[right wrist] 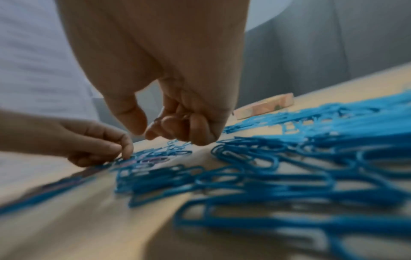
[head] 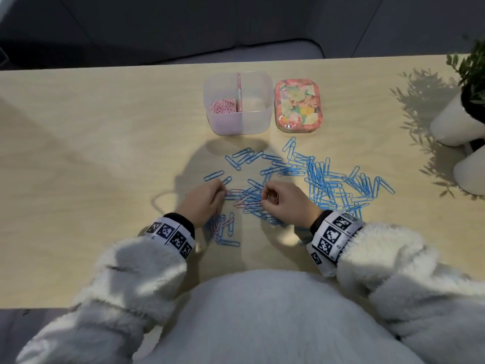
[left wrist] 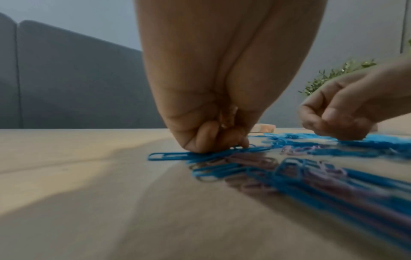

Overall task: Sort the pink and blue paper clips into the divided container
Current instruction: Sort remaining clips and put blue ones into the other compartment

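Note:
The clear divided container [head: 257, 119] stands at the table's far middle; pink paper clips [head: 224, 105] fill its left compartment and the right one looks bare. Blue paper clips [head: 322, 179] lie scattered in front of it, with a few pink clips [head: 242, 203] mixed in between my hands. My left hand [head: 221, 194] has its fingers curled down onto the pile, fingertips on a blue clip [left wrist: 169, 156], and pinkish clips [left wrist: 229, 113] seem tucked against its palm. My right hand [head: 265, 198] hovers just above the pile, fingers curled round what look like small pink clips [head: 274, 197].
A floral lid [head: 298, 105] lies right of the container. White plant pots [head: 456, 124] stand at the table's right edge. More mixed clips [head: 223, 229] lie by my left wrist. Bare wood spreads to the left.

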The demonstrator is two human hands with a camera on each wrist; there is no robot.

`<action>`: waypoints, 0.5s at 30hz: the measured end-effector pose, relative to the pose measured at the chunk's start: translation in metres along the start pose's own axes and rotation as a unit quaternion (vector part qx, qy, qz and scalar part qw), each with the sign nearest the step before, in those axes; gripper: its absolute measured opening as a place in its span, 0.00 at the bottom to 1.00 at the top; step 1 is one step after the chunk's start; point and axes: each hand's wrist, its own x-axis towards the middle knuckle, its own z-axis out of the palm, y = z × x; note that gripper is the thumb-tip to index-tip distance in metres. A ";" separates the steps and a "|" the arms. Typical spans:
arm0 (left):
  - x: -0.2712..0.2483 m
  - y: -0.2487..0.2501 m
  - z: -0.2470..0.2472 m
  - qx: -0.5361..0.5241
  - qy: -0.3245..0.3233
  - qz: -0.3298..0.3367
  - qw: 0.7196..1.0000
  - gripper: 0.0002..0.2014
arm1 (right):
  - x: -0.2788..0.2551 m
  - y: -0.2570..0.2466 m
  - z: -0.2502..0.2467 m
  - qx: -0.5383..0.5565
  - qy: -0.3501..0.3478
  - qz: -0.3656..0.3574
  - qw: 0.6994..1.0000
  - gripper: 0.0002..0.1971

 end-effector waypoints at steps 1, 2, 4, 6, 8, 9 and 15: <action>-0.002 -0.002 0.000 0.008 -0.004 -0.003 1.000 0.06 | -0.001 0.002 0.001 -0.049 -0.008 -0.002 0.999 0.01; -0.004 -0.005 -0.001 0.016 -0.006 -0.009 1.000 0.05 | -0.002 0.003 0.003 -0.092 -0.009 -0.001 0.996 0.02; -0.006 -0.009 -0.006 0.033 0.006 -0.018 0.999 0.05 | -0.002 0.005 0.005 -0.138 -0.004 -0.003 0.990 0.05; -0.005 -0.007 -0.010 0.045 0.032 -0.015 0.998 0.04 | -0.002 0.005 0.006 -0.151 -0.005 -0.003 0.989 0.05; 0.000 0.000 -0.012 0.046 0.049 0.007 0.998 0.04 | -0.003 0.004 0.006 -0.154 -0.018 0.008 0.988 0.05; 0.005 0.005 -0.011 0.053 0.052 0.024 0.997 0.05 | -0.003 0.004 0.005 -0.150 -0.025 0.014 0.988 0.04; 0.031 0.023 -0.004 0.118 -0.011 0.037 0.992 0.07 | -0.002 0.006 -0.006 0.014 -0.015 0.094 0.995 0.06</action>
